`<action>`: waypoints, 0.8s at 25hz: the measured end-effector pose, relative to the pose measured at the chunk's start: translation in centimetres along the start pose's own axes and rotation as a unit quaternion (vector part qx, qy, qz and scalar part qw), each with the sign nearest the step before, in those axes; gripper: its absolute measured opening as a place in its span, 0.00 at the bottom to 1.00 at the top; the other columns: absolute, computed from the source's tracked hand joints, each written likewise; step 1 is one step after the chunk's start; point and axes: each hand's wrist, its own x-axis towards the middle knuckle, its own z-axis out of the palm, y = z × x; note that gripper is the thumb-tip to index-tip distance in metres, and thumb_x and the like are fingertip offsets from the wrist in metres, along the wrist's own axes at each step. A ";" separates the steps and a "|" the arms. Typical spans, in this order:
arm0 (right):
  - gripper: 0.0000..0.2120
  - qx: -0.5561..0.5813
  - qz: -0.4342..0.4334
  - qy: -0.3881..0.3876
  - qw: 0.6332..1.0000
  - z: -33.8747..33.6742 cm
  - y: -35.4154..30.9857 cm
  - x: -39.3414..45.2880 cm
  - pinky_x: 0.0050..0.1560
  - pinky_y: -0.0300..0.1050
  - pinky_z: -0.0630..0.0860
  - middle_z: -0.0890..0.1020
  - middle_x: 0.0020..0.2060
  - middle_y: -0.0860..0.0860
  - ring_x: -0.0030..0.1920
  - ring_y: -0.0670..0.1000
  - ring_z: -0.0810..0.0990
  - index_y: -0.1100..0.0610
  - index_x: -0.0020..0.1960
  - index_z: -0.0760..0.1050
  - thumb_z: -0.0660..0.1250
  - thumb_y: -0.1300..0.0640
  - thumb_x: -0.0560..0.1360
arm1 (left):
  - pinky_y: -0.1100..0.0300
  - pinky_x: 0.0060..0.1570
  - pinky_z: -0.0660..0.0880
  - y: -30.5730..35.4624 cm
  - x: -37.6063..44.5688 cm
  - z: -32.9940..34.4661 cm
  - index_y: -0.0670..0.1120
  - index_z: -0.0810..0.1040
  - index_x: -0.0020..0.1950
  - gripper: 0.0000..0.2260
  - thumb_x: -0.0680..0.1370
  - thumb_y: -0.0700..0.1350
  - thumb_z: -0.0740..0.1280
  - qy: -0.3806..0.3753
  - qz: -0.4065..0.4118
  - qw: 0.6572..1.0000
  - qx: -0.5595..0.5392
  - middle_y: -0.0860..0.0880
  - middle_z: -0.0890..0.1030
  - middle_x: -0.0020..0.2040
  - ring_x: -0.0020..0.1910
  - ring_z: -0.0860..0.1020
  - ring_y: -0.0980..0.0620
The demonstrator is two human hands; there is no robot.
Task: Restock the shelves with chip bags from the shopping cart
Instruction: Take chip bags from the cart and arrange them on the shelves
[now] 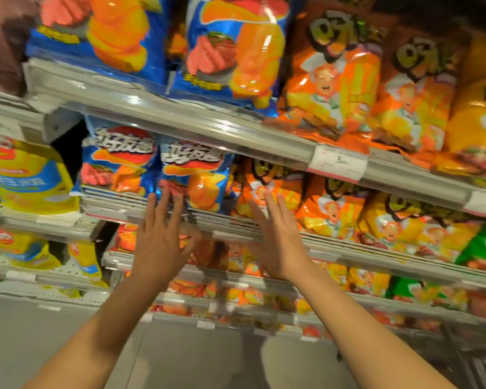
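Both my hands are raised in front of the middle shelf [236, 226], fingers straight and spread, holding nothing. My left hand [160, 242] has its fingertips at the bottom of a blue chip bag [197, 178]. My right hand [278, 240] reaches toward an orange chip bag [264, 189] just right of it. Whether the fingertips touch the bags is blurred. A second blue bag [118, 161] stands to the left. The shopping cart is out of view.
The upper shelf [236, 130] carries blue bags [230, 49] and orange bags [334, 80], with a price tag [337, 162] on its rail. Yellow bags [26, 175] fill the left bay. More orange bags [331, 214] and a green bag [483, 248] sit at right. Grey floor [40, 332] lies below.
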 end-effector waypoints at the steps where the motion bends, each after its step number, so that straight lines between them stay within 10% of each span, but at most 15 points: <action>1: 0.43 0.019 -0.014 0.002 1.000 -0.8 0.4 -0.1 0.78 0.61 0.56 0.50 0.82 0.55 0.82 0.62 0.46 0.48 0.83 0.48 0.67 0.39 0.76 | 0.32 0.71 0.64 1.3 -0.1 -0.2 0.37 0.61 0.79 0.38 0.77 0.57 0.68 0.012 -0.020 0.999 -0.036 0.33 0.60 0.79 0.78 0.57 0.30; 13: 0.36 0.079 0.033 0.136 0.987 -0.9 21.8 -17.2 0.74 0.61 0.65 0.68 0.76 0.56 0.78 0.61 0.63 0.51 0.78 0.65 0.72 0.50 0.72 | 0.34 0.71 0.65 29.2 -7.9 7.5 0.41 0.72 0.75 0.32 0.72 0.44 0.77 -0.054 0.078 0.995 -0.029 0.35 0.68 0.76 0.77 0.63 0.31; 16: 0.37 0.091 0.082 0.176 0.977 -0.5 28.9 -19.2 0.70 0.65 0.70 0.68 0.76 0.60 0.77 0.63 0.64 0.54 0.77 0.68 0.74 0.50 0.70 | 0.33 0.60 0.75 35.1 -7.8 10.2 0.41 0.72 0.74 0.34 0.71 0.51 0.75 -0.043 0.175 0.984 -0.001 0.35 0.71 0.74 0.71 0.70 0.29; 20: 0.44 0.070 0.087 0.227 0.968 -0.2 36.2 -18.7 0.75 0.65 0.62 0.60 0.80 0.57 0.80 0.62 0.56 0.51 0.80 0.61 0.73 0.49 0.67 | 0.36 0.70 0.69 41.2 -3.0 12.5 0.44 0.62 0.80 0.33 0.79 0.58 0.63 0.018 0.242 0.968 0.057 0.40 0.62 0.80 0.78 0.61 0.34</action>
